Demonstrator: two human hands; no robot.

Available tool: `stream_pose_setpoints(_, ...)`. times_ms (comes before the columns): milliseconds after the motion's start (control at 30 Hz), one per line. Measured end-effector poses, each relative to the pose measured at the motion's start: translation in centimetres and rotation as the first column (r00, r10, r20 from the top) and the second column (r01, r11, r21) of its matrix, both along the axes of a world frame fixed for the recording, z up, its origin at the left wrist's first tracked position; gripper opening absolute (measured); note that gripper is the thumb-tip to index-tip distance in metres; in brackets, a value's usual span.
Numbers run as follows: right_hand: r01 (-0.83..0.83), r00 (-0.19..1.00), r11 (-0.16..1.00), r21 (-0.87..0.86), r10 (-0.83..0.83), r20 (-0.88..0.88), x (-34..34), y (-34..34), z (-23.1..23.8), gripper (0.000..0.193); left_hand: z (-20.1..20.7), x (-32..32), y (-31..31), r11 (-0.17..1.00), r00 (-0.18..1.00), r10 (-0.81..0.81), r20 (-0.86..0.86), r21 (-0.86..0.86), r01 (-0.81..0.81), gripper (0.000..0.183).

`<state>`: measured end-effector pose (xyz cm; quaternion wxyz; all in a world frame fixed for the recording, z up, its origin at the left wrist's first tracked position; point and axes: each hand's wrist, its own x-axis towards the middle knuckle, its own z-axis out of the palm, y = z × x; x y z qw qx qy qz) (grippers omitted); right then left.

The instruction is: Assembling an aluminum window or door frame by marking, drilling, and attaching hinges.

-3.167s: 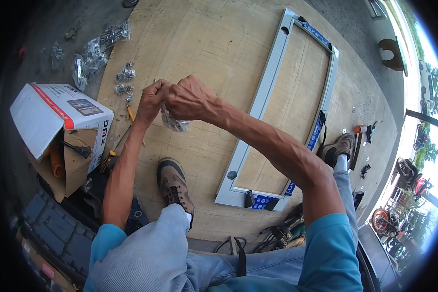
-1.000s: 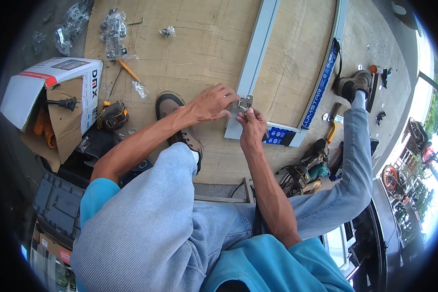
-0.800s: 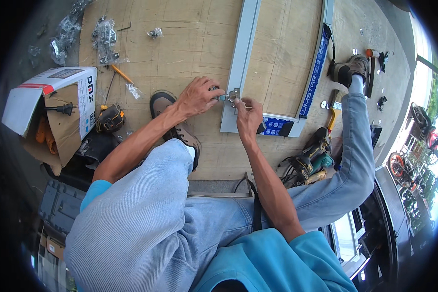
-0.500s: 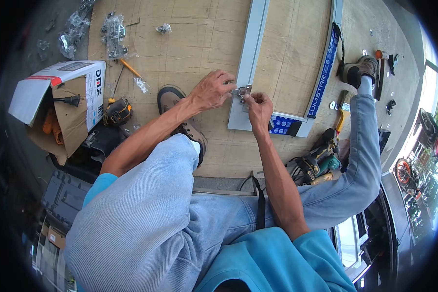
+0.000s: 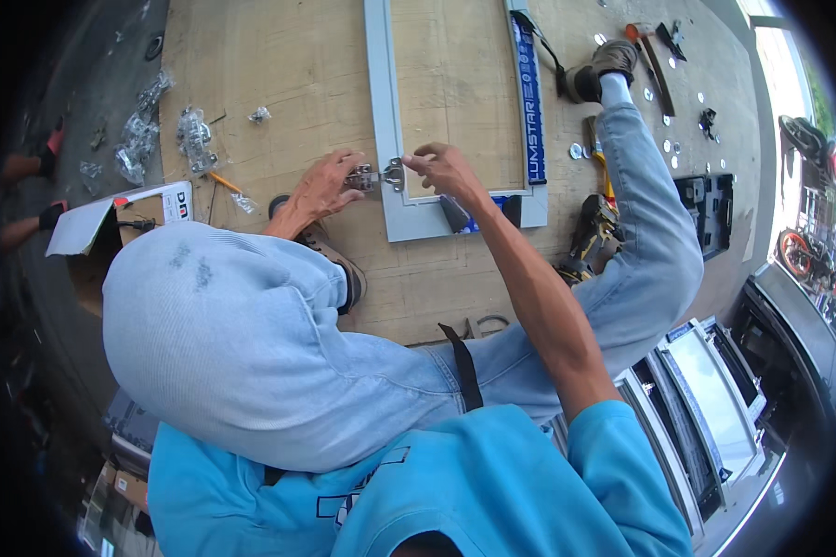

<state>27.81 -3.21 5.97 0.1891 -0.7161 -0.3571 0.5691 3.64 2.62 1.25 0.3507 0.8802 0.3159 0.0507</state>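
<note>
A metal cabinet hinge (image 5: 370, 177) lies across the left rail of a grey frame (image 5: 387, 102), its round cup end over the rail. My left hand (image 5: 323, 193) holds the hinge's arm on the outer side of the rail, thumb and fingers around it. On the other side my right hand (image 5: 448, 174) hovers beside the cup end, its thumb and forefinger apart with nothing visible between them. Blue printed film (image 5: 533, 111) covers the frame's right rail and part of the lower one.
Bagged hardware (image 5: 193, 139) and an orange-handled tool (image 5: 225, 182) lie left on the wooden board (image 5: 279, 56). An opened carton (image 5: 84, 223) stands near my left knee. A yellow-black power tool (image 5: 593, 232), a hammer (image 5: 655, 65) and a black case (image 5: 704, 213) lie right. Another person's limbs (image 5: 28, 167) show far left.
My view has shifted, so the frame appears farther left. My left hand has moved onto the hinge's arm, and my right hand has come off the hinge. The hinge now extends out past the rail.
</note>
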Motion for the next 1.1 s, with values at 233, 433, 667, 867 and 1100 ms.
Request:
stream_pose_setpoints(233,0.077,0.912,0.633,0.770,-0.356,0.202,14.0,-5.8,23.9,0.038,12.7,-19.3,11.6,0.978,0.774,0.194,-0.602,0.182,-0.103,0.042)
stream_pose_setpoints(433,0.549,0.453,0.332,0.767,-0.889,0.061,26.5,-27.6,19.8,0.027,21.3,-18.8,18.6,0.949,0.728,0.278,-0.626,0.295,-0.109,0.046)
stream_pose_setpoints(667,0.900,0.362,0.366,0.237,-0.930,0.063,14.8,-40.3,2.9,0.022,29.9,-12.5,13.6,0.947,0.761,0.296,-0.577,0.284,-0.152,0.035)
stream_pose_setpoints(867,0.597,0.236,0.449,0.665,-0.891,0.389,14.6,-29.7,1.8,0.032,29.6,-2.9,9.2,0.967,0.762,-0.007,-0.647,0.190,0.170,0.031)
stream_pose_setpoints(1100,0.607,0.546,0.521,0.601,-0.822,0.160,19.5,-18.7,-7.0,0.043,21.0,0.9,8.4,0.974,0.823,0.050,-0.566,0.211,0.086,0.029)
